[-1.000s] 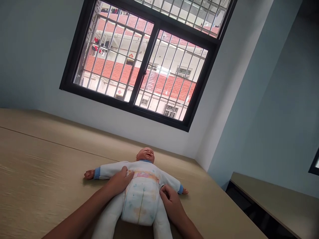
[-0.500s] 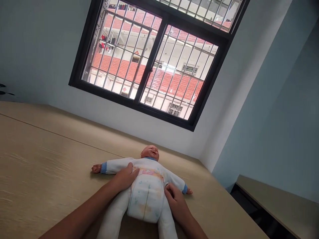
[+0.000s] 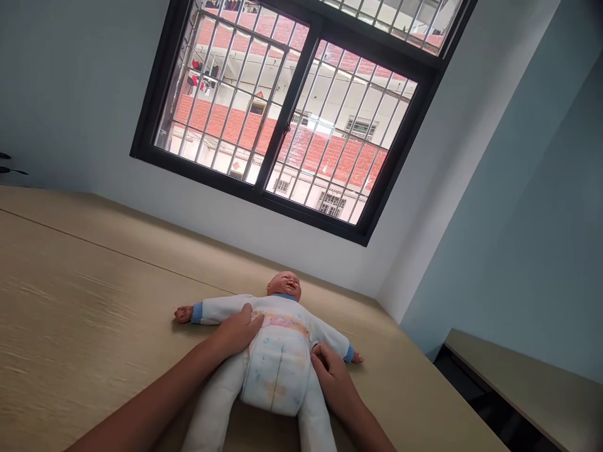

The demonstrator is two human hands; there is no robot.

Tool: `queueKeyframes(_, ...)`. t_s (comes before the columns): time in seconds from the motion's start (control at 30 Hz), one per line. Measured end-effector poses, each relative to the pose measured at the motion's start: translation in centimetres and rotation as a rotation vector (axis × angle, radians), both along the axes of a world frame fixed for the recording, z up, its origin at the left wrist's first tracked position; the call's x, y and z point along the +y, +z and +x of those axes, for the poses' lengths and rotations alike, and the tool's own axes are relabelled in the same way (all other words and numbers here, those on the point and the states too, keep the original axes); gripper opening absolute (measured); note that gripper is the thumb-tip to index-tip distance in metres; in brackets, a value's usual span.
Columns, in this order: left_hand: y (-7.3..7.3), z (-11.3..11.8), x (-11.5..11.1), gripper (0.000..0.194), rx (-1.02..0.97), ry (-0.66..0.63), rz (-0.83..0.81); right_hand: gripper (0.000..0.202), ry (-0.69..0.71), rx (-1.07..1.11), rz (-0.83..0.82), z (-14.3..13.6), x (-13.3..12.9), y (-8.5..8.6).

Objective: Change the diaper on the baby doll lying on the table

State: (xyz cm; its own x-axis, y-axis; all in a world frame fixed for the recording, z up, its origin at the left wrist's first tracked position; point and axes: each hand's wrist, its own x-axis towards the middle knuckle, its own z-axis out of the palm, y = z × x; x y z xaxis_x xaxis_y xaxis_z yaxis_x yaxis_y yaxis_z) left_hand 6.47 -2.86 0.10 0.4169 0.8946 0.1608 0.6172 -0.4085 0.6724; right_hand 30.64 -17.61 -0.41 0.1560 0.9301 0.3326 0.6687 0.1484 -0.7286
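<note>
A baby doll point(image 3: 285, 285) lies on its back on a wooden table point(image 3: 85, 314), arms spread, in white clothes with blue cuffs. A diaper point(image 3: 276, 370) with a coloured waistband covers its front and hips. My left hand point(image 3: 240, 329) presses on the waistband's left side, its thumb on the front and the fingers along the doll's side. At the doll's right-hand side, my right hand point(image 3: 328, 370) is closed at the diaper's edge, fingers curled; what lies between them is too small to make out.
Behind the table is a wall with a barred, dark-framed window point(image 3: 282, 125). A second surface with a dark side point(image 3: 527, 376) stands at the lower right. Dark leaf-like shapes show at the far left.
The view has shifted very slightly. Both hands keep the same places at the diaper's sides, and the doll has not visibly moved.
</note>
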Motion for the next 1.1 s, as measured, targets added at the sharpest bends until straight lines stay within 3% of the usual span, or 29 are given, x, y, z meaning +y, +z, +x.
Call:
queueKeyframes(0.7,1.6,-0.6,-1.1,0.042,0.21,-0.042,0.037,0.027,0.048,-0.089,-0.069,0.5,-0.4,0.5)
queueKeyframes(1.1,1.6,-0.8,-1.1,0.046,0.201,-0.057,0.048,0.027,0.054,-0.091,-0.077,0.4,-0.6,0.7)
